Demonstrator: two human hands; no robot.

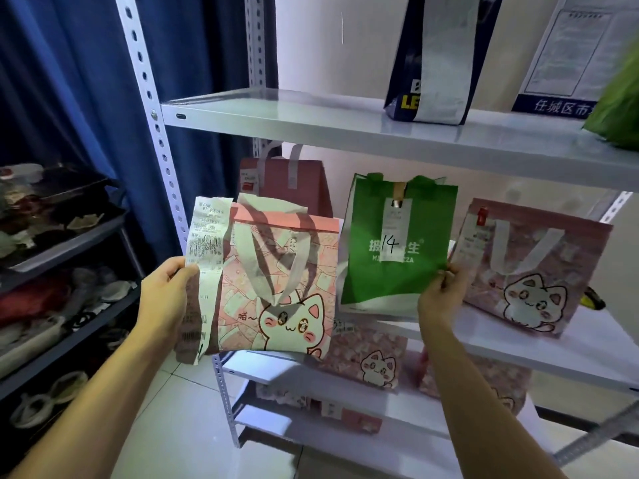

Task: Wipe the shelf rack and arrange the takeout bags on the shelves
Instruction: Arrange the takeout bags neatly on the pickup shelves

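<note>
both forearms reach forward from the near edge, each hand holding a bag up at the middle shelf (518, 344).

left hand (169, 288) pinches the left edge of an upright pink cat bag (276, 288) with its long receipt (204, 257) hanging down; right hand (441, 297) pinches the lower right corner of an upright green bag (397, 240), handles up, between two other pink bags.
</note>
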